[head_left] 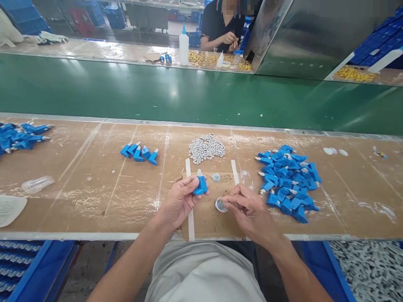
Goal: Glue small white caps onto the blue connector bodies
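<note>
My left hand [183,198] grips a blue plastic part [200,186] with a white tip, held upright over the cardboard mat. My right hand [248,208] is closed in a pinch at the rim of a small round cup [219,204]; whatever lies between its fingertips is hidden. Just beyond both hands sits a small clear round lid-like piece [215,177]. A pile of small grey pieces [206,147] lies farther out. To the right of my right hand is a large heap of blue parts [288,180]. Several more blue parts [138,153] stand off to the left.
Another heap of blue parts [20,136] lies far left, near a clear plastic piece [37,183]. A green conveyor belt [126,90] runs behind the bench. Across it, a person [223,31] works beside a white bottle [184,47] and gold-coloured pieces [201,58]. Blue crates [327,272] flank me below.
</note>
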`<state>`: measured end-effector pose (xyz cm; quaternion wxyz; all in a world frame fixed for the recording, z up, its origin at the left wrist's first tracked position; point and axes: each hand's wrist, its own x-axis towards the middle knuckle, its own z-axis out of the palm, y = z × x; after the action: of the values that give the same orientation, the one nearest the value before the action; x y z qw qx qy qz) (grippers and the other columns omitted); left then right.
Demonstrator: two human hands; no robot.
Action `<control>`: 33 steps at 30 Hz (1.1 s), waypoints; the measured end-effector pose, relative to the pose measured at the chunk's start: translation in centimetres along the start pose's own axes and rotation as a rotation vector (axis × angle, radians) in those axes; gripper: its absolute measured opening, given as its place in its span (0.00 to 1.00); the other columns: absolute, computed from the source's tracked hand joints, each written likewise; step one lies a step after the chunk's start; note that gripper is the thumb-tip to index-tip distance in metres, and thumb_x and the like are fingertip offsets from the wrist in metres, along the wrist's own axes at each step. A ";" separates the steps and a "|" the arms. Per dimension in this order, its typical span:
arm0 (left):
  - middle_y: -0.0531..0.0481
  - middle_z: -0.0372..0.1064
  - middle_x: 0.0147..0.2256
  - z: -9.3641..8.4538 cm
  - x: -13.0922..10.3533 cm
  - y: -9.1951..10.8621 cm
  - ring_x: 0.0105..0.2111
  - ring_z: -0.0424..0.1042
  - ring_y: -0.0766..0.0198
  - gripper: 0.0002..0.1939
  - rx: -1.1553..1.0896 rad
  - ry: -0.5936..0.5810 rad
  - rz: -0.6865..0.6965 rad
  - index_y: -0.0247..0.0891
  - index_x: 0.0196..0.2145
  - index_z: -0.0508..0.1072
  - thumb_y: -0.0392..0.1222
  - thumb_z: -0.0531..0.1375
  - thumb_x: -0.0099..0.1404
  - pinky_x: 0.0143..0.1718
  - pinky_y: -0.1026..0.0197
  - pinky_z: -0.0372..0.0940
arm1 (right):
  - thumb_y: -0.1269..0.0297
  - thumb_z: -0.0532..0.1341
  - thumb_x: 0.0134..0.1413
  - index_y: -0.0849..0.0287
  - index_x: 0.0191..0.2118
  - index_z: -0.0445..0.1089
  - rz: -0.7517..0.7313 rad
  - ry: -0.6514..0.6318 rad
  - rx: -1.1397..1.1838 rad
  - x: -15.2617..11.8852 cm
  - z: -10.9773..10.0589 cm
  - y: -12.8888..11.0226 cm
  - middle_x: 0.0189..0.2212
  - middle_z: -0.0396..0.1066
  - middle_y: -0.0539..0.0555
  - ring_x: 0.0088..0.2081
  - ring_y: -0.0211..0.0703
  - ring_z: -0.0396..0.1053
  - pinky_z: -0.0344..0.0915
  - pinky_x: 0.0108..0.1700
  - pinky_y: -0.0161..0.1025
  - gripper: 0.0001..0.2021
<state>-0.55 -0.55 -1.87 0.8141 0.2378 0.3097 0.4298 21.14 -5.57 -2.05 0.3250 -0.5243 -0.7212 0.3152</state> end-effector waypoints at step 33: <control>0.42 0.74 0.34 2.7 -0.8 -2.5 0.33 0.74 0.67 0.13 -0.045 -0.147 -0.191 0.29 0.37 0.78 0.45 0.64 0.65 0.33 0.71 0.67 | 0.63 0.65 0.61 0.54 0.38 0.75 0.062 0.510 0.167 0.8 -1.1 -4.5 0.32 0.77 0.50 0.27 0.39 0.71 0.72 0.35 0.39 0.02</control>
<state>2.37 -2.82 -1.39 0.8770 0.2200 0.2607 0.3384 19.33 -5.81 2.25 0.5284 -0.5799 -0.5712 0.2412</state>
